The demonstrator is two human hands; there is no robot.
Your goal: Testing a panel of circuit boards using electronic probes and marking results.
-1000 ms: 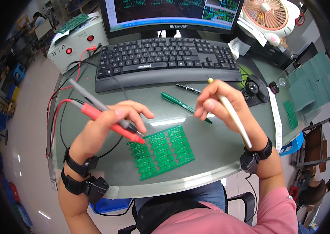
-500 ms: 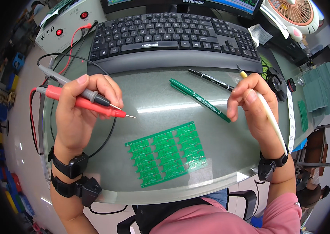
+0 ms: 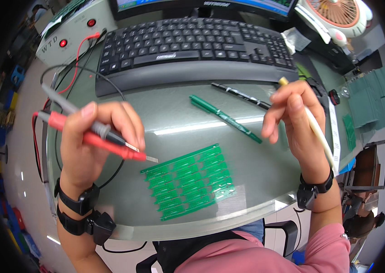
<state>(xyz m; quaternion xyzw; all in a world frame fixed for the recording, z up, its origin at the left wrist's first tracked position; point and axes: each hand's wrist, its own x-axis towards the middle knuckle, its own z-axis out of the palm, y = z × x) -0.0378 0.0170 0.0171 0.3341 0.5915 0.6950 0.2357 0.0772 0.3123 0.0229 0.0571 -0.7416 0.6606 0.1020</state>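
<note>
My left hand [image 3: 99, 141] is closed round two test probes, both pointing right and slightly down. One is a red probe [image 3: 110, 144]; above it lies a grey and black probe [image 3: 101, 129]. Their metal tips are blurred, just off the upper left corner of a green panel of small circuit boards [image 3: 181, 179], which lies flat on the table. On the right, my right hand [image 3: 298, 120] grips a slim white stick [image 3: 318, 132] with a yellowish end. That stick lies across the palm, its yellow end up and its tail toward the wrist.
A green marker [image 3: 224, 118] and a black marker [image 3: 242, 95] lie between my hands. Behind them stand a black keyboard [image 3: 174, 68] and a monitor. A grey box with red buttons [image 3: 76, 34] at far left feeds the probe leads. A mouse and green sheets [image 3: 374, 98] are at right.
The left hand has lowered the two probes toward the panel's upper left corner. My right hand keeps the white stick and has tilted slightly. The whole view has shifted a little.
</note>
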